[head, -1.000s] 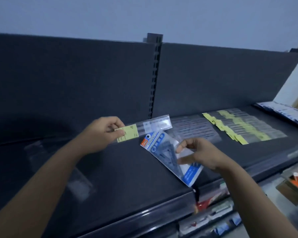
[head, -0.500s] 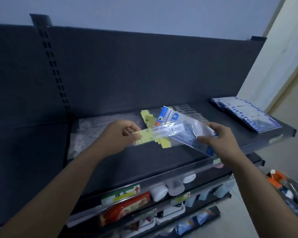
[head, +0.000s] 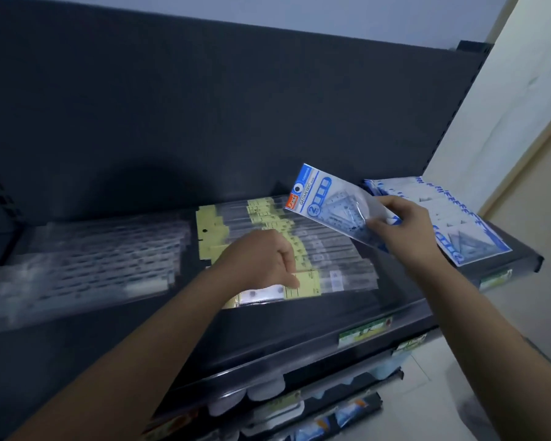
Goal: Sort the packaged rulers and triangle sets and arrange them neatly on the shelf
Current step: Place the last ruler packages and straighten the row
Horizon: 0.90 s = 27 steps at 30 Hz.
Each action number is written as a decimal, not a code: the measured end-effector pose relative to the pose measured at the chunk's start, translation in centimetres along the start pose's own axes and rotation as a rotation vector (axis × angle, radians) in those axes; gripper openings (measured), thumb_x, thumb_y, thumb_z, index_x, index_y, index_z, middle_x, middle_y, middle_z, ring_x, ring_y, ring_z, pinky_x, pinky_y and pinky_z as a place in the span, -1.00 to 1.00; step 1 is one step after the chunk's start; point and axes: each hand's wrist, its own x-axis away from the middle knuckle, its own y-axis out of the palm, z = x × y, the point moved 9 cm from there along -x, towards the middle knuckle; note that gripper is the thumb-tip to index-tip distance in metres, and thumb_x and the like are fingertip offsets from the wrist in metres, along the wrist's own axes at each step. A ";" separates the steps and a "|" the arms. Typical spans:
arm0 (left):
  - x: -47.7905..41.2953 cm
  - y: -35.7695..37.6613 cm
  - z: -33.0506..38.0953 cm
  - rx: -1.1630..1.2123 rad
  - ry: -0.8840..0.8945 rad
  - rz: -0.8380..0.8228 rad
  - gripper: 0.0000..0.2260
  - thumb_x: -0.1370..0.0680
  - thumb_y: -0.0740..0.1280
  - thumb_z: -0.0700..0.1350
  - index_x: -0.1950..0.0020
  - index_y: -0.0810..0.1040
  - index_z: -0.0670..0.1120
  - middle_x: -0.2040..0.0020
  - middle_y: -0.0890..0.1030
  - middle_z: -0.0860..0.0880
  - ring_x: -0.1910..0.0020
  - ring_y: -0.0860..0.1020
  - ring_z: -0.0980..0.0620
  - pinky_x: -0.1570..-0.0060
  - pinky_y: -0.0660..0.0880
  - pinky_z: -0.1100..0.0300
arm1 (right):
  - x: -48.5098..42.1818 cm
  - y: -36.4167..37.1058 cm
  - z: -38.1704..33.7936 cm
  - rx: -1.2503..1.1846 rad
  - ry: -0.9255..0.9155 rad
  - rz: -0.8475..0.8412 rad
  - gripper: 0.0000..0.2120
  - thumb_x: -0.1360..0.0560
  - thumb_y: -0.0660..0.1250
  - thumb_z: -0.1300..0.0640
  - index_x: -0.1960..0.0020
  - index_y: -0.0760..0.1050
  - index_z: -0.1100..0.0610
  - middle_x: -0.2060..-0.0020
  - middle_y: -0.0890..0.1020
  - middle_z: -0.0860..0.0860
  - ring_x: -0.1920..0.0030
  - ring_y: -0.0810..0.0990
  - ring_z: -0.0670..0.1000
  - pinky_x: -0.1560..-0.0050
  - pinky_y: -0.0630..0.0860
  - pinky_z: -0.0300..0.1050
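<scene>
The dark shelf (head: 299,329) carries a row of yellow-carded rulers (head: 331,246) in the middle and a triangle stack (head: 452,224) at the far right. The step in hand is placing: the left hand (head: 258,262) pinches the yellow card of a packaged ruler (head: 306,283) at the near end of the row, while the right hand (head: 401,230) grips a triangle set (head: 328,205) in the air above it. Next, I judge, the ruler needs a square release, and the set goes right to its stack. The clear packs (head: 93,259) at left are blurred, and the left fingers are mostly hidden.
</scene>
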 end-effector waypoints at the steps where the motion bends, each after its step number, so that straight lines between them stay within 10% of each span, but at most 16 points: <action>1: -0.3 0.3 0.3 -0.042 -0.011 -0.028 -0.78 -0.28 0.60 0.03 0.24 0.63 -0.02 0.32 0.63 0.14 0.35 0.56 0.23 0.31 0.43 0.26 | -0.7 0.3 0.3 -0.015 0.008 -0.028 -0.72 -0.44 0.26 0.40 0.12 0.56 0.04 0.29 0.62 -0.26 0.30 0.55 -0.38 0.43 0.38 -0.51; 5: -1.6 0.5 0.8 -0.146 -0.070 -0.064 -0.70 -0.24 0.61 0.10 0.24 0.59 -0.02 0.30 0.63 0.12 0.29 0.57 0.18 0.28 0.46 0.20 | -2.8 1.0 1.7 -0.053 0.015 -0.163 -0.73 -0.44 0.32 0.36 0.13 0.59 -0.01 0.25 0.65 -0.24 0.25 0.57 -0.34 0.37 0.44 -0.48; 9: -3.0 -2.6 3.8 -0.053 0.065 0.277 -0.74 -0.29 0.55 0.08 0.25 0.50 0.05 0.26 0.55 0.14 0.29 0.46 0.27 0.27 0.38 0.21 | -4.1 0.4 3.4 -0.049 0.041 -0.275 -0.77 -0.44 0.35 0.35 0.07 0.61 0.04 0.15 0.66 -0.06 0.29 0.57 -0.21 0.33 0.46 -0.44; 15: -7.9 -2.1 10.5 -0.411 0.219 0.484 -0.42 -0.42 0.40 0.23 -0.36 0.35 0.05 -0.29 0.41 0.12 -0.29 0.28 0.11 -0.24 0.01 0.19 | -5.3 -2.9 6.0 -0.162 0.073 -0.461 -0.75 -0.42 0.40 0.35 0.03 0.64 0.04 0.13 0.70 -0.06 0.17 0.63 -0.10 0.11 0.54 -0.24; 20: -14.3 3.6 15.1 -0.102 0.126 0.218 -0.83 -0.46 0.43 0.08 0.06 0.51 0.08 0.21 0.57 0.16 0.11 0.52 0.07 -0.03 0.30 0.18 | -7.4 -9.2 9.2 -0.134 -0.020 -0.559 -0.72 -0.38 0.43 0.39 0.08 0.65 0.03 0.13 0.70 -0.12 0.11 0.62 -0.18 0.07 0.48 -0.36; 27: -20.6 12.8 21.6 0.046 0.054 0.008 -0.81 -0.52 0.40 0.07 0.23 0.47 0.06 0.34 0.42 0.10 0.40 0.36 0.22 0.36 0.26 0.31 | -11.3 -18.2 16.4 0.129 -0.071 -0.724 -0.77 -0.29 0.56 0.12 0.12 0.62 -0.10 0.16 0.66 -0.22 0.09 0.57 -0.27 0.12 0.46 -0.40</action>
